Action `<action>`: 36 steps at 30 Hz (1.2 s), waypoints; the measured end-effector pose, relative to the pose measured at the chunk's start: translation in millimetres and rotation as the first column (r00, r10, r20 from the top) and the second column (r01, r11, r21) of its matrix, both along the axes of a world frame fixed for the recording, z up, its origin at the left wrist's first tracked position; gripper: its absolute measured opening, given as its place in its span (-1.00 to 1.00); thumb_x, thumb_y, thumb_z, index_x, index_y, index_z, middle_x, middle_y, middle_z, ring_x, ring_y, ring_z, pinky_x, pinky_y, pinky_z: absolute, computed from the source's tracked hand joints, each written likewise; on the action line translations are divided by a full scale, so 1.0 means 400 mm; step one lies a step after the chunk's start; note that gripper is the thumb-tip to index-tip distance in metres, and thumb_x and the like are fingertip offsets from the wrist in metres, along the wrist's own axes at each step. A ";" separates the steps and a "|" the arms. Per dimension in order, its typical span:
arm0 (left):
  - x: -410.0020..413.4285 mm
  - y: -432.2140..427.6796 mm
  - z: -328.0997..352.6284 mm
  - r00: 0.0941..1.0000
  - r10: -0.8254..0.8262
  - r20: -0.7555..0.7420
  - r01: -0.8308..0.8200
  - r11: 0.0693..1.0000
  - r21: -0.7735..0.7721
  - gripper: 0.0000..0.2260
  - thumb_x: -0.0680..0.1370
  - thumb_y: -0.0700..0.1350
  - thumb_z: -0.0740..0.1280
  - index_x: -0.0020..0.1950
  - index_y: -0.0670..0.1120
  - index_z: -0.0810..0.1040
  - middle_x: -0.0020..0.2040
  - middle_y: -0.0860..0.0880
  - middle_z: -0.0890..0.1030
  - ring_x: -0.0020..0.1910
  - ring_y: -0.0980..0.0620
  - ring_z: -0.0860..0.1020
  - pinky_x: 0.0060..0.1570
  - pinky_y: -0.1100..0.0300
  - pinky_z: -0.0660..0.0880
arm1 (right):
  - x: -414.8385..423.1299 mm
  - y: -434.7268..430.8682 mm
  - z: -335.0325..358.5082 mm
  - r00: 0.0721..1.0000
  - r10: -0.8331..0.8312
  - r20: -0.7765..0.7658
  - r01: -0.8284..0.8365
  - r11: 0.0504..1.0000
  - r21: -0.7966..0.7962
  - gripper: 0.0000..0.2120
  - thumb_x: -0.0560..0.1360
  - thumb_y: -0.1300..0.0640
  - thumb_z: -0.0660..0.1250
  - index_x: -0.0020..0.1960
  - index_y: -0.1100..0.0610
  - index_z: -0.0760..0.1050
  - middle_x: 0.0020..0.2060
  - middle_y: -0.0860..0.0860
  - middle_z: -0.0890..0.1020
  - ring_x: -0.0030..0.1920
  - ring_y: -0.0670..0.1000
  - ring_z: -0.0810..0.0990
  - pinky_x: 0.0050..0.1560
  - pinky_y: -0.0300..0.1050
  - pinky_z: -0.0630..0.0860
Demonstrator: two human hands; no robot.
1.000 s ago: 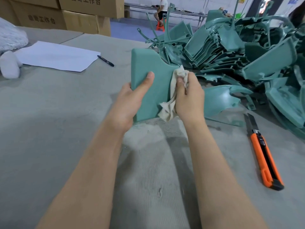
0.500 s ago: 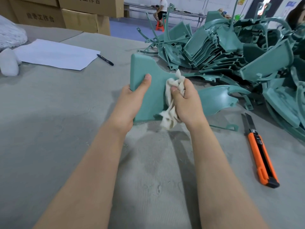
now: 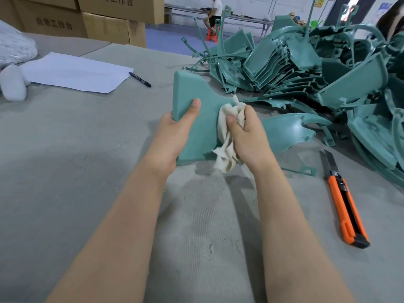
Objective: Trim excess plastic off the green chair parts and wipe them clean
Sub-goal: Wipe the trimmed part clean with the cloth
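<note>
While the cardboard boxes (image 3: 113, 29) beyond the far left edge of the desk (image 3: 65, 160) stand stacked and closed, so that we cannot tell what is in them, our work sits loose on the desk. We hold a green chair part (image 3: 196, 92) upright near the middle of the desk, its lower edge close to the surface. Our left hand (image 3: 175, 132) grips its left edge, thumb laid flat on the front face and fingers wrapped behind. Our right hand (image 3: 249, 136) has its fingers clamped on a bunched cream cloth (image 3: 227, 154), pressing it against the part's right side; the loose end of the cloth hangs below the hand. Behind and to the right, a pile of green parts (image 3: 306, 62) lies heaped on the desk. An orange utility knife (image 3: 345, 204) lies to the right of our right forearm with its blade out, and a thin green offcut (image 3: 301, 170) lies between it and the hand. At far left lie a white sheet of paper (image 3: 74, 72) and a black pen (image 3: 140, 79) just beside it.

Compared with a second ago, our right hand and the cloth sit lower on the part's face. The left hand's grip is unchanged, and the knife lies where it did.
</note>
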State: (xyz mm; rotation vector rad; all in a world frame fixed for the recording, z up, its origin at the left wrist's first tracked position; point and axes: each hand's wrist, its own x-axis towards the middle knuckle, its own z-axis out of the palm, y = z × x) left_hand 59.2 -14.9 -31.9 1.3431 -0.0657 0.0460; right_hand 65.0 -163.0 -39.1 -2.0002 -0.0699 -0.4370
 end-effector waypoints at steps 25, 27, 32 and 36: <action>0.012 -0.007 -0.018 0.999 -0.040 -0.037 0.043 0.995 0.094 -0.89 0.54 -0.01 0.38 -0.14 0.00 0.61 -0.23 0.08 0.71 -0.20 0.05 0.69 -0.19 0.12 0.61 | 0.018 -0.002 -0.016 0.954 -0.299 -0.020 0.280 0.914 -0.295 -0.60 0.67 0.00 0.06 -0.32 0.08 0.21 -0.37 -0.04 0.36 -0.20 0.09 0.37 -0.23 -0.11 0.14; 0.011 -0.006 -0.017 0.998 -0.039 -0.044 0.043 0.995 0.094 -0.90 0.55 -0.02 0.37 -0.12 -0.01 0.61 -0.20 0.06 0.71 -0.19 0.03 0.69 -0.17 0.10 0.62 | 0.017 0.000 -0.019 0.949 -0.313 -0.030 0.291 0.911 -0.293 -0.58 0.67 -0.01 0.05 -0.35 0.06 0.20 -0.38 -0.04 0.37 -0.21 0.08 0.37 -0.21 -0.09 0.17; 0.012 0.004 -0.018 1.000 0.014 -0.023 -0.012 0.995 0.100 -0.89 0.55 -0.01 0.37 -0.16 0.03 0.59 -0.28 0.13 0.68 -0.25 0.12 0.67 -0.25 0.20 0.58 | 0.007 0.018 -0.017 0.993 -0.111 -0.044 0.102 0.982 -0.160 -0.83 0.65 0.18 0.10 -0.12 0.09 0.32 -0.26 -0.08 0.44 -0.25 -0.09 0.39 -0.26 -0.16 0.18; 0.008 0.003 -0.014 0.999 -0.033 -0.028 0.035 0.997 0.073 -0.90 0.54 0.00 0.38 -0.15 0.02 0.61 -0.26 0.13 0.70 -0.24 0.11 0.68 -0.27 0.20 0.59 | 0.011 0.013 -0.009 0.972 -0.234 0.025 0.234 0.949 -0.210 -0.70 0.67 0.09 0.09 -0.23 0.14 0.31 -0.28 0.01 0.45 -0.19 0.06 0.39 -0.24 -0.14 0.14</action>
